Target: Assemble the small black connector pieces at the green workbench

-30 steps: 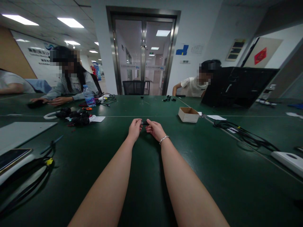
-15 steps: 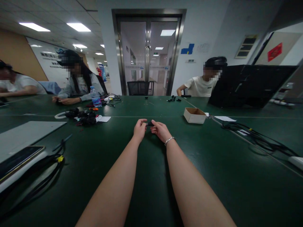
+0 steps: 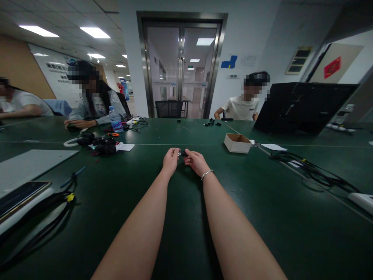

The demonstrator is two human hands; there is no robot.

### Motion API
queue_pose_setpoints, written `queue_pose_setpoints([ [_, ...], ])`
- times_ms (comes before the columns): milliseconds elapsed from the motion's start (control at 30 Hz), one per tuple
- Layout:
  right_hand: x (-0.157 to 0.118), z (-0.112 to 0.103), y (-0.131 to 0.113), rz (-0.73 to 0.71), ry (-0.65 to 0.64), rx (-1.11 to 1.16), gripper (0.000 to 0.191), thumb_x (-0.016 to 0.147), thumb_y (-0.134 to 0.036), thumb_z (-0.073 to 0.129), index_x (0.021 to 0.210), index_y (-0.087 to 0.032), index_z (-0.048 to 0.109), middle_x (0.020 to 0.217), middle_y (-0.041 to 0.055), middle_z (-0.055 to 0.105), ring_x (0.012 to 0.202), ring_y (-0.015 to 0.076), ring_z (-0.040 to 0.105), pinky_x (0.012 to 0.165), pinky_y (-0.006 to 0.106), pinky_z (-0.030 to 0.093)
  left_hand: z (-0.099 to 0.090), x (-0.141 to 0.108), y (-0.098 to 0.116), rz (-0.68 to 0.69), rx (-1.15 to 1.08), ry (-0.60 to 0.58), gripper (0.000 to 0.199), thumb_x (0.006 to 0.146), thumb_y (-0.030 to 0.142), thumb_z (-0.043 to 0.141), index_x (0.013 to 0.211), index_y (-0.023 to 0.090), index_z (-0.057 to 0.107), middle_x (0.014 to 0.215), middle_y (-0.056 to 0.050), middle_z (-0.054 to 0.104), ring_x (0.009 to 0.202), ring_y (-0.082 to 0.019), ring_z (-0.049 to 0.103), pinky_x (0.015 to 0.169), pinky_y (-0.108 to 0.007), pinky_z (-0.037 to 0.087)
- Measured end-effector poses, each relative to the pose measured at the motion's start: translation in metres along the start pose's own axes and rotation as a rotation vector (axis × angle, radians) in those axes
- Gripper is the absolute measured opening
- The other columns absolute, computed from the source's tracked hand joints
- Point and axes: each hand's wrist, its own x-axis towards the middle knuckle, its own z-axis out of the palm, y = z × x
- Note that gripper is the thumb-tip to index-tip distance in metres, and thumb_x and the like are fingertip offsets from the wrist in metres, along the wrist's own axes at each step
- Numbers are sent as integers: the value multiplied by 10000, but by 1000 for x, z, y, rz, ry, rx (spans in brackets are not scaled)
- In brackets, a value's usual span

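Observation:
Above the middle of the green table (image 3: 186,217), a small black piece with a silvery end (image 3: 182,153) spans the gap between my two hands. My left hand (image 3: 170,162) pinches its silvery end between thumb and fingers. The black end sits in the closed fingertips of my right hand (image 3: 197,161), which has a silver bangle at the wrist. The piece is too small and too covered by fingers to tell its exact kind.
An open cardboard box (image 3: 237,144) stands right of my hands. Black cables (image 3: 314,171) lie farther right, near a large black monitor (image 3: 303,109). A bottle (image 3: 115,119), black bundled items (image 3: 101,146) and a phone (image 3: 23,196) are leftward. Several people sit around the table.
My left fingers have closed in on the piece's end, and more of its silvery part shows between my hands. The whole view has shifted slightly.

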Motion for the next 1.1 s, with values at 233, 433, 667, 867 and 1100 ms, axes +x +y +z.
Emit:
queue_pose_setpoints([
  [233, 1, -1, 2, -6, 8, -5, 320, 715, -366, 797, 701, -131, 581, 583, 45, 598, 487, 110, 545, 451, 201, 475, 2, -2, 7, -51, -51, -14, 178, 806, 278, 530, 921, 155, 590, 569, 40, 478, 474, -83, 439, 445, -180, 326],
  [433, 1, 1, 1, 0, 17, -2, 250, 739, -289, 778, 715, -122, 593, 576, 45, 595, 480, 103, 539, 450, 192, 466, 1, -1, 2, 8, -22, -27, 219, 824, 355, 521, 843, 149, 592, 543, 37, 481, 454, -82, 436, 437, -183, 340],
  [667, 0, 0, 2, -16, -14, 7, 207, 708, -167, 748, 847, -135, 598, 600, 13, 602, 488, 97, 545, 484, 194, 474, 0, -4, 8, -31, 3, 11, 267, 817, 414, 561, 758, 153, 547, 524, 28, 514, 440, -90, 464, 446, -195, 366],
  [867, -2, -1, 1, -33, -41, -5, 280, 699, -166, 710, 939, -188, 567, 663, -21, 604, 507, 111, 588, 508, 219, 503, 0, -3, 4, -44, 22, 2, 276, 826, 422, 559, 748, 158, 547, 524, 23, 530, 437, -90, 486, 448, -189, 381],
  [1100, 0, 1, 1, -8, 4, -74, 212, 780, -320, 680, 853, -157, 565, 562, -17, 550, 391, 85, 495, 372, 175, 408, 1, -3, 1, -13, 14, -20, 297, 824, 444, 570, 754, 156, 555, 547, 9, 556, 465, -97, 517, 468, -193, 408],
])
